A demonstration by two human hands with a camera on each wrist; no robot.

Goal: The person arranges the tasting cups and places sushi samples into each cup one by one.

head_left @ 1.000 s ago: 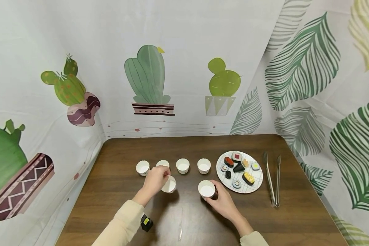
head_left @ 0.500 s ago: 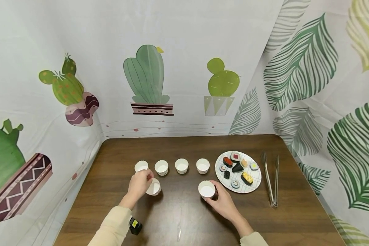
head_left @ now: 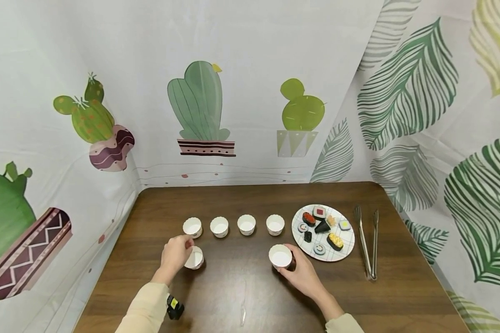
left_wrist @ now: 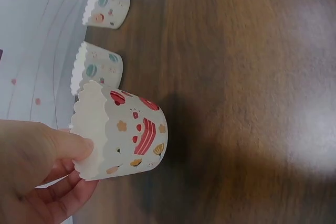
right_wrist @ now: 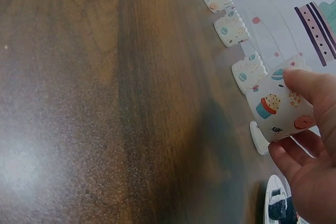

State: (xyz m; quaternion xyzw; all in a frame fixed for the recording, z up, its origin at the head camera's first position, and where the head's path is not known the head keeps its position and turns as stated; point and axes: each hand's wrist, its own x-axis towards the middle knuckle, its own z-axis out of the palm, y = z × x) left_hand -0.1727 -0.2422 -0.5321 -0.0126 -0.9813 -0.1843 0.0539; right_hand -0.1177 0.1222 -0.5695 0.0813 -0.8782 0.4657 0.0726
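Observation:
My left hand (head_left: 176, 255) pinches the scalloped rim of a white paper baking cup (head_left: 194, 257), thumb at the rim. The left wrist view shows red cake prints on that baking cup (left_wrist: 134, 137). Toward the right, my right hand (head_left: 303, 273) grips a second baking cup (head_left: 280, 256) by its side. Cupcake and doughnut prints cover this baking cup (right_wrist: 273, 106) in the right wrist view. Both cups face upward with white insides. Whether either base touches the table cannot be told.
Several white baking cups stand in a row behind the hands, from the leftmost cup (head_left: 192, 227) to the rightmost cup (head_left: 275, 225). A checked plate (head_left: 346, 243) bears several sushi pieces. Metal tongs (head_left: 374, 270) lie right of it on the brown table (head_left: 241, 296).
My left hand has moved left with its baking cup, from the middle of the table to in front of the leftmost cup of the row. My right hand has stayed with its cup.

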